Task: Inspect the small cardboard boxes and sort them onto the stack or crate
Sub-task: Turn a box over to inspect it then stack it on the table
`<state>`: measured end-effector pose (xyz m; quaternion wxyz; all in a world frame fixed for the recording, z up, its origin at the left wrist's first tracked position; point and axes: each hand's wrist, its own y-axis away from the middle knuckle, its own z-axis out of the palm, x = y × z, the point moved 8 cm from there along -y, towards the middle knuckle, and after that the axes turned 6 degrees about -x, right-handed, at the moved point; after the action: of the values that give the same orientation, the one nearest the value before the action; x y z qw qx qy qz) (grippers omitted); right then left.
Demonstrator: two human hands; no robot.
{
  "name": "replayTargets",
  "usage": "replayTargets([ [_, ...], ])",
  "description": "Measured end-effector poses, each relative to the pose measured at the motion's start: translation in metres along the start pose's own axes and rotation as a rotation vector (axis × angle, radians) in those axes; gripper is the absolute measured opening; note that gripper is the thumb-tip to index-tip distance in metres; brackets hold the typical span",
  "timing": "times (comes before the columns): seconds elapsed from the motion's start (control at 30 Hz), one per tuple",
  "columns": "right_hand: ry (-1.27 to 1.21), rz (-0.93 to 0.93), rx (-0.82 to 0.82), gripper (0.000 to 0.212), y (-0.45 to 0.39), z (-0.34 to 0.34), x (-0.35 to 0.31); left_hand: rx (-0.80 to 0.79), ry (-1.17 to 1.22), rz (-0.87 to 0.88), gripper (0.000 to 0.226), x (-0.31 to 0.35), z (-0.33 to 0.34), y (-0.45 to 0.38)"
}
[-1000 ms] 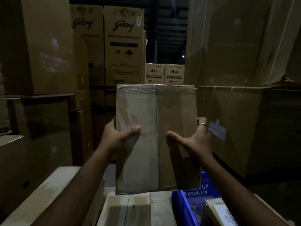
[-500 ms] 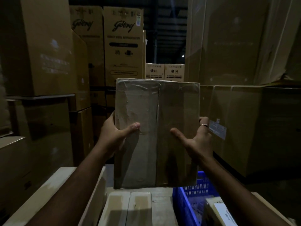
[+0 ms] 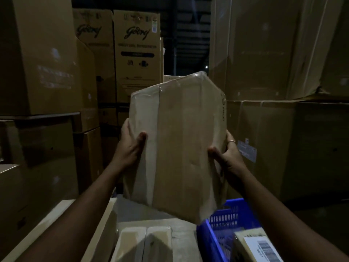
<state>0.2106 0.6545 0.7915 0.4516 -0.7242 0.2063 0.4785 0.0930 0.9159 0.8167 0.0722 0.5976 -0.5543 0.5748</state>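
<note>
I hold a taped brown cardboard box (image 3: pixel 179 144) up in front of me, tilted so its top leans to the right. My left hand (image 3: pixel 130 146) grips its left edge, thumb on the front face. My right hand (image 3: pixel 226 156), with a ring on one finger, grips its right edge. Below it to the right stands a blue plastic crate (image 3: pixel 213 233) that holds a box with a barcode label (image 3: pixel 258 244). Low in the middle lies a stack of pale small boxes (image 3: pixel 145 244).
Tall cartons (image 3: pixel 137 53) are piled all around: big stacks on the left (image 3: pixel 37 63) and right (image 3: pixel 283 129), with a dark aisle between them at the back. A pale carton (image 3: pixel 56 229) lies under my left forearm. The light is dim.
The box has risen slightly and turned from upright to tilted, its top swinging to the right. Both hands have shifted along with it and kept their grip.
</note>
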Motion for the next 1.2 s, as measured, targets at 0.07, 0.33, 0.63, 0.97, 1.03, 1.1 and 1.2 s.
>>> replayTargets([
  [0.07,0.015,-0.042,0.152,0.153,0.003,0.003,-0.001,-0.065,-0.119,-0.066,0.137,-0.005,0.026,-0.006],
  [0.33,0.110,-0.046,0.312,0.082,0.008,0.023,0.019,-0.129,0.268,-0.198,0.107,-0.015,0.080,0.022],
  [0.63,0.284,-0.083,0.352,0.072,0.004,0.026,0.023,-0.096,0.292,-0.250,0.100,-0.030,0.073,0.017],
  [0.97,0.238,-0.246,0.296,0.068,0.010,0.018,0.033,-0.304,0.541,-0.172,0.085,0.006,0.059,0.028],
  [1.03,0.306,-0.325,0.276,0.070,0.018,0.019,0.042,-0.304,0.725,-0.201,0.088,0.013,0.046,0.030],
  [1.1,0.380,-0.351,0.251,0.067,0.026,0.023,0.055,-0.298,0.827,-0.213,0.079,0.012,0.038,0.030],
  [1.2,0.362,-0.331,0.107,0.050,0.024,0.019,0.061,-0.321,0.787,-0.205,0.071,0.002,0.037,0.035],
])
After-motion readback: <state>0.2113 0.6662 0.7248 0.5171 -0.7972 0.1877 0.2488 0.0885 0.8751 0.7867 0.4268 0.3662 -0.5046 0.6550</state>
